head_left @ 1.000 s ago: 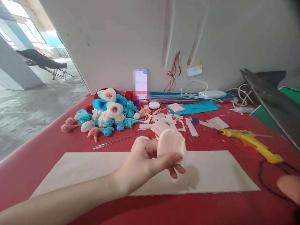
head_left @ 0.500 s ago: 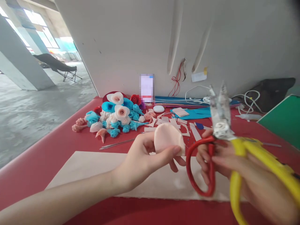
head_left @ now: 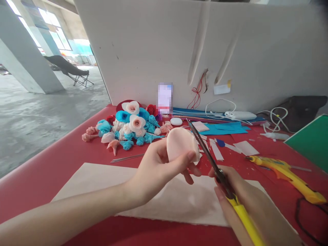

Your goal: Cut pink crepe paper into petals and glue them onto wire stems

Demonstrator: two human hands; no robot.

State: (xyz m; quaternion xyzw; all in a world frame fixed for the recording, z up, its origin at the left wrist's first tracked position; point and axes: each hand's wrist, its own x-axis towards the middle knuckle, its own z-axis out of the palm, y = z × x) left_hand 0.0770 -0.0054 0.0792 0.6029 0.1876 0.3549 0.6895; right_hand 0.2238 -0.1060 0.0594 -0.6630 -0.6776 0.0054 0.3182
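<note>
My left hand (head_left: 159, 164) is closed on a rounded, pale pink paper petal (head_left: 180, 145), which looks to be several layers thick. Its thumb presses the lower right corner. My right hand (head_left: 243, 198) grips a pair of scissors (head_left: 208, 155) with a yellow handle. The dark blades point up and to the left, seen nearly edge-on beside the petal's right edge. From this angle I cannot tell whether blades and petal touch. Below both hands lies a wide pale pink paper sheet (head_left: 102, 181).
Paper flowers (head_left: 128, 126) in blue, white, pink and red are heaped at the back left. A yellow glue gun (head_left: 287, 174) lies at right. Paper scraps (head_left: 216, 150), blue sheets (head_left: 222, 128) and a white power strip (head_left: 239, 115) are behind. Thin metal rods (head_left: 128, 158) lie left.
The scissors have turned from broadside, with a red finger loop showing, to edge-on, their tips moving left toward the petal. My left hand keeps holding the petal. The view has shifted slightly.
</note>
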